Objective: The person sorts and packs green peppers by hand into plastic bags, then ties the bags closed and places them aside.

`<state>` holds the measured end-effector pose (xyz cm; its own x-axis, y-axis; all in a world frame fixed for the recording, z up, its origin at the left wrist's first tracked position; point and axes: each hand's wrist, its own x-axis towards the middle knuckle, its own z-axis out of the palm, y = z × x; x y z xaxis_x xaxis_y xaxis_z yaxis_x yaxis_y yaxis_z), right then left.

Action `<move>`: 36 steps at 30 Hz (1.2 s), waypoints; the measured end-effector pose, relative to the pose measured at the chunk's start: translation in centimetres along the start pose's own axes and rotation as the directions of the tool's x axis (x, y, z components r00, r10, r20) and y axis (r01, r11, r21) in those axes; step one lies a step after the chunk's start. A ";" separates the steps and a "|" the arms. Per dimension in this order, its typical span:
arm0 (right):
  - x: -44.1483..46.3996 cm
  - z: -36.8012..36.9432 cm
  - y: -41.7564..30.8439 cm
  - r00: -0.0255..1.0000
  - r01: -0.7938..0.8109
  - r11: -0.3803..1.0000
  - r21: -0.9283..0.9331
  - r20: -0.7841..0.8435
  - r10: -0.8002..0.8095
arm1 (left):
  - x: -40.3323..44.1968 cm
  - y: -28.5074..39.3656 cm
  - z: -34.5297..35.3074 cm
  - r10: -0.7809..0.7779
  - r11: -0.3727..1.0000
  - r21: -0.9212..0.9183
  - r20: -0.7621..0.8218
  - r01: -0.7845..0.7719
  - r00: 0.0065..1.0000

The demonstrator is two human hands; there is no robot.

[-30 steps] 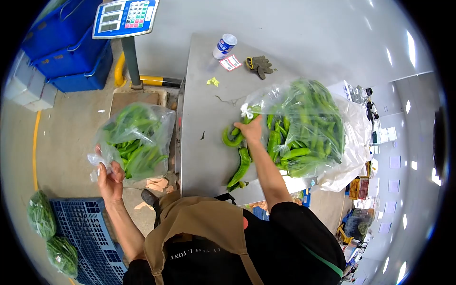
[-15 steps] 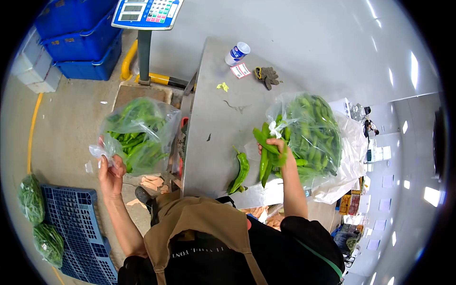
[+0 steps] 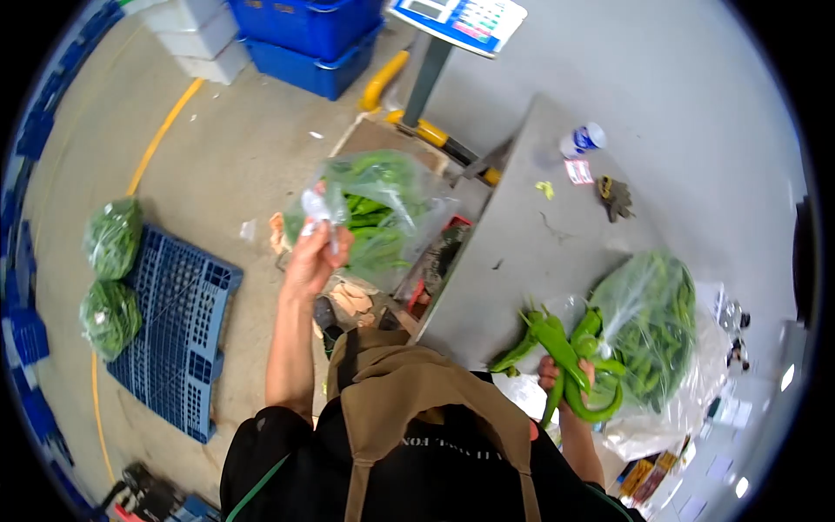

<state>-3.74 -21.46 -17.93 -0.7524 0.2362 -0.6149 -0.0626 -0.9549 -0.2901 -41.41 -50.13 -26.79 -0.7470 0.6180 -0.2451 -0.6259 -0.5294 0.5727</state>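
Note:
My left hand is closed around the gathered neck of a clear plastic bag of green peppers, which hangs beside the table above the floor. My right hand grips several long green peppers near the table's front edge. A loose green pepper lies just left of that bunch. To the right of the hand, a full clear bag of green peppers rests on the table, close to the held peppers.
On the metal table are a white-and-blue cup, a label and a dark glove. A scale stands behind the hanging bag. Blue crates are at the back. A blue pallet with bagged greens lies left.
My view has turned left, so the scene sits further right. My right hand has drawn the peppers towards my body, away from the bag's tied top. My left hand still holds its bag.

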 end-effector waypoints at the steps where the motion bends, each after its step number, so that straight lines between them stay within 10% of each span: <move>1: -0.7 1.0 0.8 0.997 0.050 0.996 0.073 -0.058 -0.046 | -0.1 0.1 0.1 0.014 1.000 0.008 0.021 -0.014 1.000; 6: -0.4 -1.5 -5.9 0.978 0.209 0.847 -0.489 0.121 -0.172 | -0.3 -0.6 -1.4 0.016 1.000 0.009 0.041 -0.016 0.999; 7: -0.4 -1.3 -7.1 0.926 0.228 0.927 -0.297 -0.228 -0.300 | 0.1 -1.5 -2.6 -0.005 0.999 0.040 0.014 0.005 1.000; 10: 3.1 -3.7 -12.3 0.958 0.285 0.890 -0.357 0.102 -0.266 | 0.2 -1.9 -2.4 -0.036 0.999 0.013 -0.003 0.036 0.999; 12: 6.9 -6.4 -12.1 0.952 0.280 0.960 -0.010 -0.126 -0.279 | 0.0 -1.9 -2.7 -0.020 0.998 -0.059 0.021 0.022 1.000; 16: 12.6 0.7 -0.5 0.973 0.048 0.999 0.017 0.224 -0.051 | -0.6 -1.3 -1.1 0.015 0.999 -0.041 0.151 -0.008 0.988; 20: 14.9 7.2 6.8 0.835 -0.142 0.963 -0.229 0.495 0.241 | -0.9 -1.6 -3.7 0.005 1.000 -0.017 -0.096 -0.007 0.995; 29: 26.2 11.2 14.1 0.648 -0.612 0.737 -0.288 0.352 0.676 | -3.6 1.2 -1.5 -0.061 0.997 0.055 0.235 0.049 0.970; 36: 41.9 7.8 18.9 0.952 -0.305 0.898 -0.317 -0.067 0.300 | -5.3 -0.1 -2.8 -0.098 0.995 0.013 0.352 0.100 0.931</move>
<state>-41.59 -30.98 -43.48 -0.6911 -0.0495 -0.7210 0.3812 -0.8726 -0.3055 -38.02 -54.95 -27.73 -0.5553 0.8316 -0.0093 -0.6942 -0.4574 0.5557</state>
